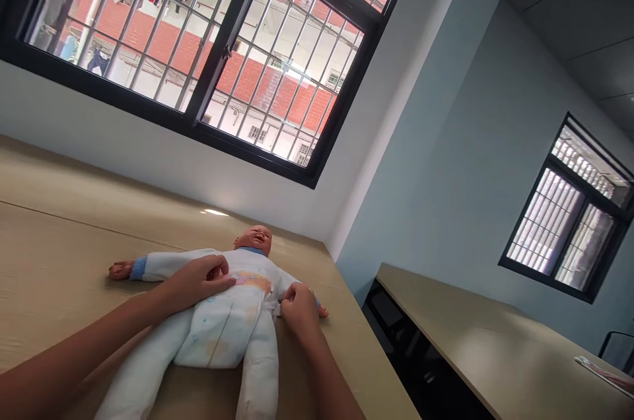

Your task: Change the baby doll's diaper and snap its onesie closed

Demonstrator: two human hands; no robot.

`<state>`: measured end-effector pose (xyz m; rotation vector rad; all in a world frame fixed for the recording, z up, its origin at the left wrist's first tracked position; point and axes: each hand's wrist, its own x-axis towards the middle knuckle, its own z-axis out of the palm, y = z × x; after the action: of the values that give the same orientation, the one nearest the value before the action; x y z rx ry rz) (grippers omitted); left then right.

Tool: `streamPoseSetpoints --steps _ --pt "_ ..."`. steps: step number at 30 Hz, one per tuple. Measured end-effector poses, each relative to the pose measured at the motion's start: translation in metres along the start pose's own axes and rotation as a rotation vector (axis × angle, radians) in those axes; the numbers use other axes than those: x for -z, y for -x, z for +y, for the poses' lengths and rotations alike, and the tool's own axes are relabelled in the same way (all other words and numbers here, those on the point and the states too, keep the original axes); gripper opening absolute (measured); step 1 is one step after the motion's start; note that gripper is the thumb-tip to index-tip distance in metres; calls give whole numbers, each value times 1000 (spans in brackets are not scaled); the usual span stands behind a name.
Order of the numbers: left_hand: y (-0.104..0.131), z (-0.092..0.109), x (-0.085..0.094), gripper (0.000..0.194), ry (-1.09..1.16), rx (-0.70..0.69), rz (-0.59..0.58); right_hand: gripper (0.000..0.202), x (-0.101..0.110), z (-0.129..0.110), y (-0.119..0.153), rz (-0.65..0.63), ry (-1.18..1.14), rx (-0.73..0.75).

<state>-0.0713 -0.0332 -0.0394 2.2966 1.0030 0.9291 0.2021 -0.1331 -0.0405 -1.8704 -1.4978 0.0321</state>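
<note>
A baby doll (255, 240) in a white suit with blue cuffs lies on its back on the tan table, arms spread and legs toward me. Around its hips is a white disposable diaper (222, 334) with a coloured print at the waist. My left hand (201, 281) is at the waistband on the left, fingers curled and thumb against the diaper. At the opposite hip, my right hand (300, 306) is closed, its fingertips beside the diaper's white side tab. What lies inside the right fingers is partly hidden.
The tan table (59, 255) runs along the wall under a barred window (198, 119). Beyond a gap on the right stands a second tan table (475, 334) with a flat printed item (601, 374) at its edge. Another window (555, 228) is at far right.
</note>
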Motion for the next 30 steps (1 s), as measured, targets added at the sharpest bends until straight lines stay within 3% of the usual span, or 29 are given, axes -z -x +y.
streamPoseSetpoints --steps 5,9,17,23,26,30 --pt "3 2 0 48 46 -11 31 2 -6 -11 2 34 -320 172" --pt "5 9 1 51 69 -28 40 24 -9 -30 15 -73 -501 296" --pt "7 14 2 47 40 -4 7 35 -19 -25 11 -201 -729 142" --pt "1 1 1 46 18 8 -21 34 -17 -29 14 -163 -643 181" --pt "-1 -6 5 37 63 8 -77 33 -10 -30 15 -209 -643 201" --pt "-1 -16 19 19 206 9 -234 42 -4 -25 13 -315 -685 184"
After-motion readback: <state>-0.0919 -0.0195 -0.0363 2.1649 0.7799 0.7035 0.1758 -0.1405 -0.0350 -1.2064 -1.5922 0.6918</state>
